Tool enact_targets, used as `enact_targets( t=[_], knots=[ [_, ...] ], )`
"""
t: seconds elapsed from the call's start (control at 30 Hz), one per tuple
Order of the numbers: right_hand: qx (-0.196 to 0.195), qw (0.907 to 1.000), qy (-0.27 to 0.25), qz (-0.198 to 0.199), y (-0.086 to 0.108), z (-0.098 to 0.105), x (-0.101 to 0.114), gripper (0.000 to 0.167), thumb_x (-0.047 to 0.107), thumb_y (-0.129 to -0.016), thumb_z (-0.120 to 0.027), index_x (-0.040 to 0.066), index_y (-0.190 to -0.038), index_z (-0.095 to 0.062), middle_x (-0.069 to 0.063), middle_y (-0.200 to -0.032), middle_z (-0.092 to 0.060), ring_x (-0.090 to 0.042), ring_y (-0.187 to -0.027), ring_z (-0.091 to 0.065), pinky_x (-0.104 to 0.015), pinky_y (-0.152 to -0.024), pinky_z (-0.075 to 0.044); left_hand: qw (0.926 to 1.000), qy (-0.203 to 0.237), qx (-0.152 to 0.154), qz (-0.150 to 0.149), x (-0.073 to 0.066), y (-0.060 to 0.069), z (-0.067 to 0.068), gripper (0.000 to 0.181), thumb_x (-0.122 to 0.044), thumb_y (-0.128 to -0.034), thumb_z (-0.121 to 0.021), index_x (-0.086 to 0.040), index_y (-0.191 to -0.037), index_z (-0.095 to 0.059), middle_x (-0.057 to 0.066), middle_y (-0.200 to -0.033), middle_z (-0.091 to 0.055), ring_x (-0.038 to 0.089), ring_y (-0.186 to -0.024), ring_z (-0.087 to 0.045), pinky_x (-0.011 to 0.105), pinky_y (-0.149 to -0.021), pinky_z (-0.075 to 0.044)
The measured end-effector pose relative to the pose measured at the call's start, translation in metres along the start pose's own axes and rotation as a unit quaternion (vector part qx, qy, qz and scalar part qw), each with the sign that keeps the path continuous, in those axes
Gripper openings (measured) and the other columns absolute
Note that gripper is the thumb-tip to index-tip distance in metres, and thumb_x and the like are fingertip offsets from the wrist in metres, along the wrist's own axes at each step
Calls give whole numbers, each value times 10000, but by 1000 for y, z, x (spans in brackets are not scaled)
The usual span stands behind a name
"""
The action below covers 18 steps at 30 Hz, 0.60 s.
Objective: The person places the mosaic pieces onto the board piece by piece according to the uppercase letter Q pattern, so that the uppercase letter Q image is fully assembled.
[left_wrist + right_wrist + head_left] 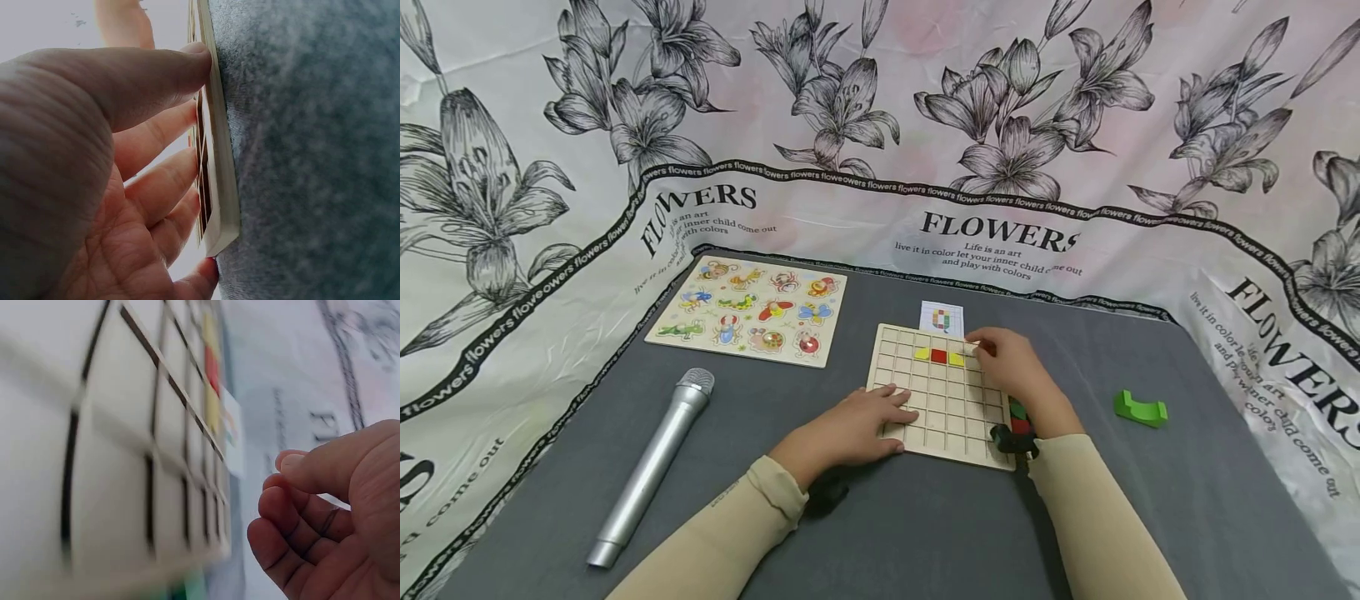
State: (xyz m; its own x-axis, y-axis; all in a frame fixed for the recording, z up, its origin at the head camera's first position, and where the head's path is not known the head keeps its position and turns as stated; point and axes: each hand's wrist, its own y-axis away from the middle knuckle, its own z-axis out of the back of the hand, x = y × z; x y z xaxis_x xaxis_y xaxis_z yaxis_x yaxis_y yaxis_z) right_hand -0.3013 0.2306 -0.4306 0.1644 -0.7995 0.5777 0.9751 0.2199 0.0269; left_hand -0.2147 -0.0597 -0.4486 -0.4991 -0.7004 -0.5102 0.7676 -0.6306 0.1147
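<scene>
A pale wooden grid board (pixel 943 408) lies on the grey table. Near its far edge, a red square tile (pixel 938 356) sits between a left yellow tile (pixel 922 353) and a right yellow tile (pixel 956 359). My left hand (pixel 859 427) rests on the board's left side, fingers spread, with the thumb (pixel 187 65) against its edge. At the far right corner is my right hand (pixel 1011 367); its fingers are curled and the thumb (pixel 294 465) meets the index finger. No piece shows between them. Behind the board lies a card (pixel 951 310) with a coloured Q pattern.
Green (pixel 1017 408) and red pieces (pixel 1020 426) lie beside the board's right edge, partly hidden by the right wrist. A green bridge-shaped block (pixel 1141 411) is farther right. On the left are an insect puzzle board (pixel 752 304) and a silver microphone (pixel 651 467). A flowered cloth hangs behind.
</scene>
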Motion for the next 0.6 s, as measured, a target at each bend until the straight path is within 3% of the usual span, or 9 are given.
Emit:
enact_targets(
  t=[0.2,0.33,0.47,0.6],
  knots=[
    [-476,9987,41,-201,45,33,-41,355,167,-1147,-537,33,-1447,-671,-245,-1346,-667,-330,-993,-621,-421,-773,-523,10000,45,-28,-48,-2,-1,0,542,-271,-1030,-773,-208,-1553,-644,48,-1740,-433,306,-1677,-288,631,-1350,-231],
    [-394,9984,141,-387,67,38,-67,341,175,-1128,-593,7,-1407,-693,-236,-1267,-672,-270,-906,-621,-357,-703,-523,9999,122,-35,-14,-2,0,-1,539,-262,-1030,-774,-200,-1551,-646,51,-1740,-433,313,-1678,-284,629,-1353,-225],
    [-261,9985,148,-456,74,37,-76,340,189,-1108,-648,8,-1389,-712,-216,-1247,-656,-242,-925,-641,-327,-723,-536,9998,174,-38,-1,-2,2,-1,540,-248,-1024,-782,-189,-1545,-651,66,-1735,-438,325,-1677,-287,638,-1352,-218],
    [-29,9998,-26,-212,67,33,-71,339,196,-1094,-673,38,-1389,-729,-199,-1278,-658,-255,-932,-631,-356,-745,-541,9997,220,-45,-50,-2,1,-1,540,-236,-1018,-787,-181,-1539,-656,79,-1730,-445,333,-1676,-288,645,-1351,-213]
  ],
)
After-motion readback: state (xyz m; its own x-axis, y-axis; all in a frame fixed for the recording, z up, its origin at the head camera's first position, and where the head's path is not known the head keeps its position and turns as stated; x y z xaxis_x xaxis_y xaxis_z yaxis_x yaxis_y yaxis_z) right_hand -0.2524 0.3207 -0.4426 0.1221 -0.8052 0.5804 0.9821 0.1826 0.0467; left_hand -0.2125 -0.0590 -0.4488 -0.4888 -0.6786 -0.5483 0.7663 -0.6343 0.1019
